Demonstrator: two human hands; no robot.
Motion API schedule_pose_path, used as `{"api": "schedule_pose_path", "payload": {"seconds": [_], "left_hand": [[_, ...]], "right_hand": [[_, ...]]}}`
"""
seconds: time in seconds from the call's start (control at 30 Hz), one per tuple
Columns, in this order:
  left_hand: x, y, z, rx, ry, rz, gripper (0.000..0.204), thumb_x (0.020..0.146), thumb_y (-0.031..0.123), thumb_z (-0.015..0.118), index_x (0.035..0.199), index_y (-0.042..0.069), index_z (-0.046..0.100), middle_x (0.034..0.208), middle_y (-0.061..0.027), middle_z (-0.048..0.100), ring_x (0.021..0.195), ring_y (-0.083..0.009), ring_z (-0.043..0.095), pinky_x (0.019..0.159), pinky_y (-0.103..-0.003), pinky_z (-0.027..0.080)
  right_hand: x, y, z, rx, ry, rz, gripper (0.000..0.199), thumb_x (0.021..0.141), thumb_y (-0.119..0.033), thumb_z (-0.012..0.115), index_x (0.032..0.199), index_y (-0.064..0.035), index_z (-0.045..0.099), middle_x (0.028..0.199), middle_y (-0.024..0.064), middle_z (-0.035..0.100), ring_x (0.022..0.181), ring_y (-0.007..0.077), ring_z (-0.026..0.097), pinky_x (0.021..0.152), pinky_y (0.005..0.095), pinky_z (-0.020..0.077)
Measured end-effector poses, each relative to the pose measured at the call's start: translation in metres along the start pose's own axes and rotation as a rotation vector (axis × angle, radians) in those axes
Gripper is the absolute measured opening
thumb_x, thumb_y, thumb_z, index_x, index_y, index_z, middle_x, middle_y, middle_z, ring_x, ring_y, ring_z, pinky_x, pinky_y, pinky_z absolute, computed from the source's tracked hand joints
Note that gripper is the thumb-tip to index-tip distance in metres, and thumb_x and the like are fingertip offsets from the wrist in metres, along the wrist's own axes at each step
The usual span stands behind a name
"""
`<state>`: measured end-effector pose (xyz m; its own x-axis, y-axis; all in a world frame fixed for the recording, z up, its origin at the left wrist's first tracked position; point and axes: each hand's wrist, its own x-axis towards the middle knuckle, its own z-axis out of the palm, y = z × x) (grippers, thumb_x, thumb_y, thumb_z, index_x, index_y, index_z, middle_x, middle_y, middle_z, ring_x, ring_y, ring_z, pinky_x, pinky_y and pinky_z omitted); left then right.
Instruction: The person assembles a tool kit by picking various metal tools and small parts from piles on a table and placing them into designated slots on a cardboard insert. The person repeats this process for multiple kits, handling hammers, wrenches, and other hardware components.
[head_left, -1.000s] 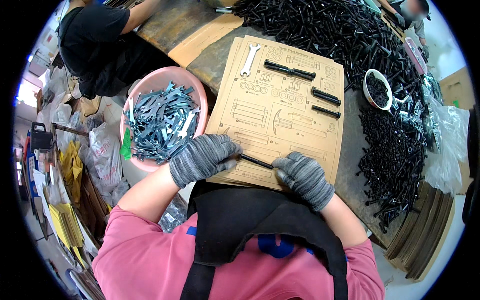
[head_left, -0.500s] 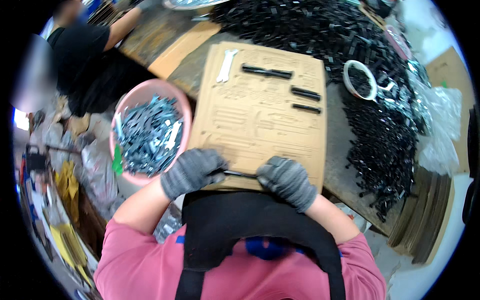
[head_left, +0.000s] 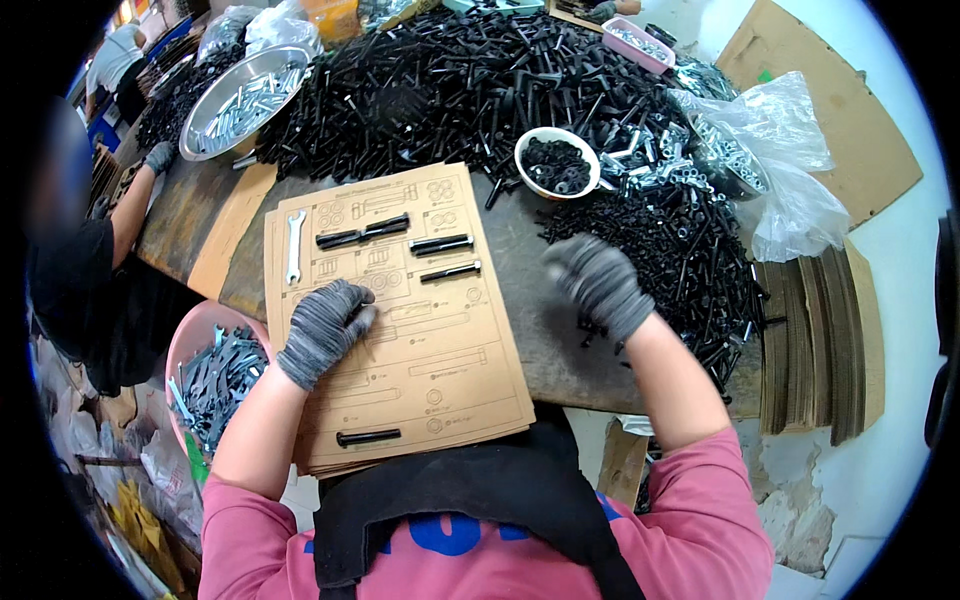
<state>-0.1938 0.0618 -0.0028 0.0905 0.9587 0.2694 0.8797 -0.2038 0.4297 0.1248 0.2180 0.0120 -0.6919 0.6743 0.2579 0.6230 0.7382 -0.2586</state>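
My left hand, in a grey knit glove, rests over the left part of a printed cardboard sheet, thumb apart from the fingers. My gloved right hand is off the sheet at the edge of a heap of small black bolts, fingers stretched and slightly blurred; nothing shows in them. A silver open-ended wrench lies at the sheet's upper left. Long black bolts lie beside it, with another black pair and a single bolt to the right. One black bolt lies near the sheet's lower edge.
A white bowl of black nuts stands beyond my right hand, before a large black bolt pile. A metal basin holds silver parts. At left are a pink tub of wrenches and a co-worker's arm. Cardboard stacks stand right.
Both hands have let go of the black bolt, which now lies near the sheet's lower edge. My left hand moved up the sheet, my right hand out to the small bolts. The view has shifted.
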Motion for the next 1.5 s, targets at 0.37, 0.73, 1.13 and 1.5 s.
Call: {"api": "schedule_pose_path", "payload": {"seconds": [0.37,0.73,1.13,1.5], "left_hand": [[0.014,0.001,0.01,0.094,-0.06,-0.052,0.013,0.076,0.02,0.056,0.079,0.008,0.06,0.072,-0.0124,0.057,0.069,-0.0291,0.056,0.063,-0.038,0.045],[0.007,-0.011,0.014,0.118,-0.052,-0.043,0.017,0.078,0.025,0.054,0.08,0.008,0.059,0.071,-0.0113,0.056,0.067,-0.0285,0.056,0.06,-0.038,0.045],[0.008,-0.017,0.017,0.083,-0.058,-0.013,0.016,0.076,0.022,0.056,0.082,0.008,0.059,0.073,-0.011,0.057,0.069,-0.0287,0.056,0.062,-0.038,0.045],[0.01,-0.011,0.018,0.109,-0.016,-0.029,0.016,0.075,0.023,0.056,0.079,0.008,0.061,0.071,-0.0116,0.056,0.067,-0.0283,0.056,0.061,-0.037,0.045]], "right_hand": [[0.072,0.173,-0.058,-0.591,-0.073,0.793,0.04,0.082,-0.038,0.046,0.109,-0.0103,0.056,0.11,0.0162,0.055,0.098,0.0298,0.055,0.084,0.041,0.0428],[0.082,0.072,-0.058,-0.37,0.189,0.252,0.029,0.082,-0.037,0.048,0.093,-0.0111,0.056,0.083,0.0133,0.061,0.076,0.0316,0.059,0.066,0.0421,0.0466],[0.052,-0.107,0.06,0.344,-0.205,-0.279,0.018,0.075,-0.019,0.058,0.089,-0.008,0.058,0.085,0.0105,0.058,0.078,0.0258,0.057,0.071,0.0349,0.0466],[0.041,-0.116,0.064,0.175,-0.131,-0.305,0.017,0.075,-0.017,0.06,0.089,-0.0083,0.058,0.083,0.0102,0.058,0.077,0.0265,0.057,0.07,0.0345,0.0473]]}}
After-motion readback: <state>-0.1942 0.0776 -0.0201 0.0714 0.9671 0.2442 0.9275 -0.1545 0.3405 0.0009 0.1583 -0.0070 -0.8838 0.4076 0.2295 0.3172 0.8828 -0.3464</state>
